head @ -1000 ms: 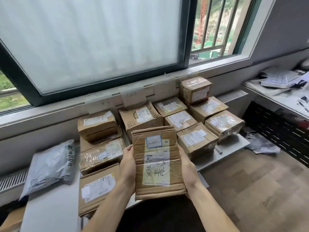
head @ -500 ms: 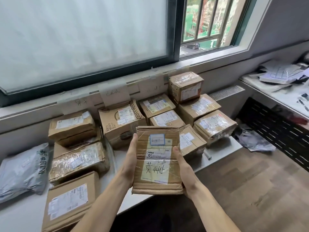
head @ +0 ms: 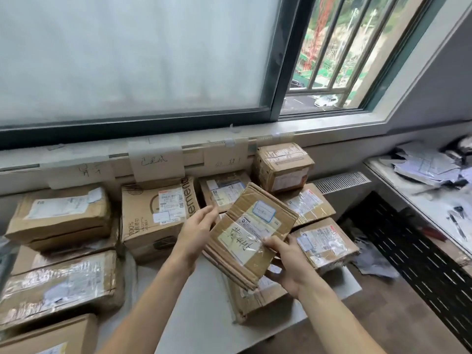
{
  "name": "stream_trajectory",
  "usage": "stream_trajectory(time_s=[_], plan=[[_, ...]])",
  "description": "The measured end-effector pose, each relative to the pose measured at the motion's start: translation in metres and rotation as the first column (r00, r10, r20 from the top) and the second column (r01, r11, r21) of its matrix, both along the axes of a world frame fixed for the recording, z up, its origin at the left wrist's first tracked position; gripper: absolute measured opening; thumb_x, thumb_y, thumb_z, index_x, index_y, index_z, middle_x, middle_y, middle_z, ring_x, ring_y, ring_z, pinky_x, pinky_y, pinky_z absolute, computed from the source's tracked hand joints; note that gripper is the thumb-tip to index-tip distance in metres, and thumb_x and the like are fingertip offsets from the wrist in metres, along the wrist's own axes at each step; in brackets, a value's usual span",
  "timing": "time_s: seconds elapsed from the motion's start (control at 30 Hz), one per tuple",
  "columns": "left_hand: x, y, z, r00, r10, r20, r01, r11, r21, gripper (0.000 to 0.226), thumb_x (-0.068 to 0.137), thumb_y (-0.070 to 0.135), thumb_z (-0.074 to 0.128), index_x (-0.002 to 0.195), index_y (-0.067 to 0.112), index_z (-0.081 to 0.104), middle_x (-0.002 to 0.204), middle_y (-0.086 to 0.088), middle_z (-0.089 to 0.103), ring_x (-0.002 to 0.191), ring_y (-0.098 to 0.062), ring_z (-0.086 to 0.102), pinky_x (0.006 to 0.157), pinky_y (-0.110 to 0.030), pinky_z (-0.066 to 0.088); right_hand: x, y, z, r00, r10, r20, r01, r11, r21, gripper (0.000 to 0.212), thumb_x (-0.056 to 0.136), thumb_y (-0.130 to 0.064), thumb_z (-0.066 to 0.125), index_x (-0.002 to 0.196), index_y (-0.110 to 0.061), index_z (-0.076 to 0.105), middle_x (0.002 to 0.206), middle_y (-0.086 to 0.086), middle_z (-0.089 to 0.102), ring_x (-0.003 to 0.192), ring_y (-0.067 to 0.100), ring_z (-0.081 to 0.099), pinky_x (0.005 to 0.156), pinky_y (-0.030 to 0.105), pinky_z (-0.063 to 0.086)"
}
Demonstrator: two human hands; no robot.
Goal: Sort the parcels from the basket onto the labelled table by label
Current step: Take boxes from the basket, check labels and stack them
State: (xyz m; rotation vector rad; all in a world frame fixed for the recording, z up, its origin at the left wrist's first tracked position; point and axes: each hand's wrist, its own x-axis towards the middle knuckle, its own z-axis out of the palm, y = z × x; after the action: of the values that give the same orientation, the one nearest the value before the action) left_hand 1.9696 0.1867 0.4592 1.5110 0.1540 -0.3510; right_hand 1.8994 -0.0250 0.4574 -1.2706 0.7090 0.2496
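Parcel of flat brown cardboard (head: 251, 233), white handwritten label and small blue-bordered sticker facing up, held tilted in the air above the right part of the white table (head: 204, 315), over other taped brown boxes. Right hand (head: 288, 267) gripping its near right edge, thumb on top at the label's corner, fingers curled beneath. Left hand (head: 196, 231) open, fingers loosely straight beside the parcel's left edge; touching or just apart, cannot tell. Weight apparently on the right hand alone.

Long axis running from near left to far right, far corner aimed toward the group of boxes under the rightmost paper tag (head: 224, 162) taped below the window sill. Two more tags to its left: the middle paper tag (head: 155, 162) above a large printed carton (head: 158, 213), the left paper tag (head: 89, 172) above a stack of taped boxes (head: 61, 215). Writing on the tags too faint to match against the label with confidence.

Judged as the placing step: parcel in hand, not yet set down. Right hand nearer the right-hand group, so a short forward lowering along the long axis seems to fit, perhaps onto the low flat box (head: 255, 300) directly beneath. Risk: one-sided grip on a tilted flat parcel, likely to swing or slide off uneven box tops.
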Motion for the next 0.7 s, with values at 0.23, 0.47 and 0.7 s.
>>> stream_trajectory(time_s=[0.23,0.47,0.7], plan=[[0.034,-0.016,-0.016,0.967,0.248,0.064,-0.253,0.963,0.095,0.058,0.101,0.031,0.063,0.156,0.024,0.043,0.154,0.009,0.049,0.140,-0.007,0.045,0.116,-0.031,0.037,0.119,0.013,-0.013,0.978,-0.174,-0.116,0.200,0.941,0.273,0.113,0.036,-0.016,0.097,0.140,-0.009,0.052,0.122,0.023,0.068,0.099,0.038,0.072,0.073,0.053,0.062],[0.062,-0.054,-0.014,0.957,0.291,0.012,-0.290,0.947,0.139,0.046,0.104,0.016,0.058,0.148,0.026,0.050,0.132,0.010,0.063,0.117,-0.002,0.059,0.099,-0.023,0.051,0.186,0.020,-0.030,0.969,-0.180,-0.171,0.229,0.911,0.343,0.092,0.066,-0.018,0.094,0.146,-0.014,0.048,0.129,0.022,0.063,0.104,0.043,0.070,0.073,0.053,0.064],[0.097,-0.074,-0.013,0.929,0.354,-0.109,-0.339,0.932,0.130,0.028,0.104,0.014,0.056,0.119,0.035,0.067,0.119,0.011,0.074,0.114,-0.004,0.065,0.092,-0.023,0.050,0.221,0.020,-0.026,0.961,-0.214,-0.173,0.261,0.907,0.331,0.099,0.082,-0.012,0.086,0.156,-0.009,0.021,0.142,0.018,0.047,0.128,0.038,0.056,0.096,0.042,0.057]])
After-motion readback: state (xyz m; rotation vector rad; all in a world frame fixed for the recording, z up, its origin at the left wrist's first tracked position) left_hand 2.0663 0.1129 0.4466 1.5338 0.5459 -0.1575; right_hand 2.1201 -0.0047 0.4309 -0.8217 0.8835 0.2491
